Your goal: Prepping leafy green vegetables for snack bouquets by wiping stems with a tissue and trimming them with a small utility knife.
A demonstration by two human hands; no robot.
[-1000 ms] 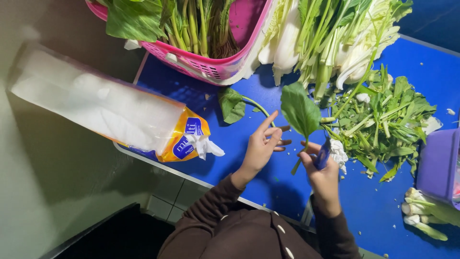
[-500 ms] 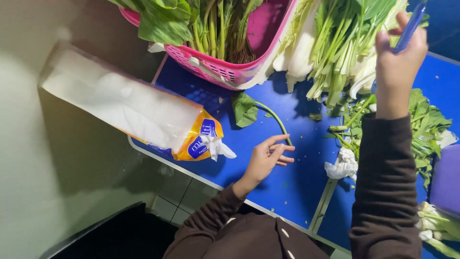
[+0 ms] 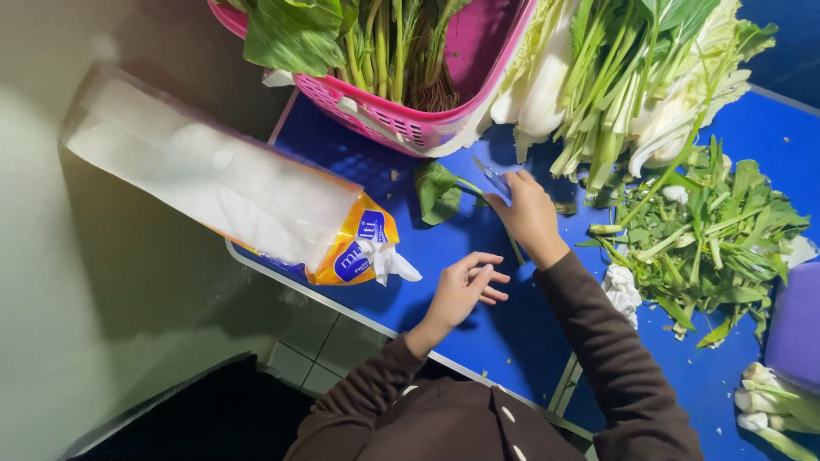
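My right hand [image 3: 530, 213] grips a small blue-handled knife [image 3: 493, 179] and reaches across toward a loose green leaf with a stem [image 3: 440, 189] lying on the blue table [image 3: 478, 333]. The blade points at the leaf's stem. My left hand [image 3: 465, 286] hovers over the table nearer to me, fingers spread and curled, holding nothing. Both arms wear dark brown sleeves.
A pink plastic basket [image 3: 401, 124] of leafy greens stands at the back. Pale-stemmed greens [image 3: 615, 77] lie beside it, and a heap of cut leaves and stems [image 3: 709, 230] spreads at right. A plastic bag of white tissue [image 3: 231, 196] overhangs the table's left edge. A purple container [image 3: 794, 329] sits far right.
My right hand came down from the upper right, where it was raised by the greens, to the loose leaf at centre. My left hand stayed near the table, fingers apart.
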